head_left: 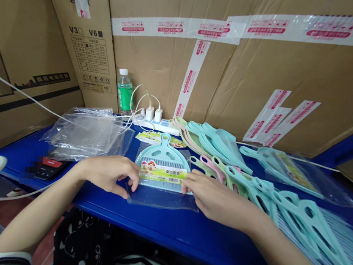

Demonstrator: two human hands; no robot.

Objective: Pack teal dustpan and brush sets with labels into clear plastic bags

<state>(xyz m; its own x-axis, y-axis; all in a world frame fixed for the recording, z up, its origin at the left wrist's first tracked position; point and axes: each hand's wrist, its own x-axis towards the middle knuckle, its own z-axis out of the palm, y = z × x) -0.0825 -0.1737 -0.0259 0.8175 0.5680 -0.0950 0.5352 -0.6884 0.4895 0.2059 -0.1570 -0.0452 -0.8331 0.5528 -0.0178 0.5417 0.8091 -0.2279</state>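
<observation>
A light-blue dustpan and brush set [163, 151] lies in a clear plastic bag [162, 200] on the blue table, handle pointing away from me. Across its bristles sits a yellow-green printed card [163, 172]. My left hand [112, 174] is at the left edge of the bag, fingers bent, thumb and fingertips closed on the plastic. On the other side, my right hand [208, 191] has its fingers curled together at the right end of the card, touching the bag; its fingertips are partly hidden.
Clear bags [90, 133] lie at left beside a dark calculator [48, 168]. Behind are a bottle [125, 94], power strip [164, 127] and printed cards [150, 137]. Dustpans [220, 144], brushes [300, 219] and a bagged set [290, 169] lie right. Cardboard [171, 68] stands behind.
</observation>
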